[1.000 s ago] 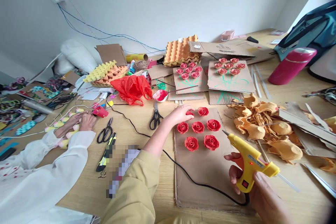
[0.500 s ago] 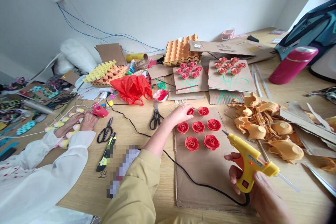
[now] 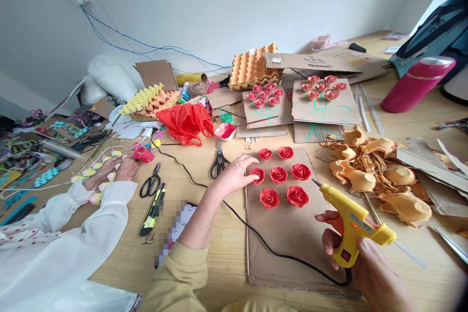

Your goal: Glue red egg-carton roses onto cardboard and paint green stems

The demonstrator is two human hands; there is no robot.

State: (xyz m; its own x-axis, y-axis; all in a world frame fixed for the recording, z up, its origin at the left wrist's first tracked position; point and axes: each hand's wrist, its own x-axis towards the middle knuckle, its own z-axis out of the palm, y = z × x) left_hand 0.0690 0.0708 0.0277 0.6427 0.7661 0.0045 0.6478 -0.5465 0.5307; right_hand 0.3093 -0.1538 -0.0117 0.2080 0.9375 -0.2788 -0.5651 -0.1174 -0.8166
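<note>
On the wood-grained table point(image 3: 226, 253) I see flat, matte cardboard point(image 3: 288, 229). I have the right hand point(image 3: 373, 268) clamped round the smooth yellow glue gun point(image 3: 347, 207), the left hand point(image 3: 234, 178) with fingers parted. Seven ruffled, spiralled roses point(image 3: 298, 197) sit on the cardboard. Since earlier, the left hand has shifted from the back-left rose point(image 3: 265, 154) to the one nearer.

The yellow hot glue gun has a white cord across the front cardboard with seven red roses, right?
In the head view, the cord of the yellow hot glue gun is black, not white. It does cross the front cardboard with seven red roses.
</note>
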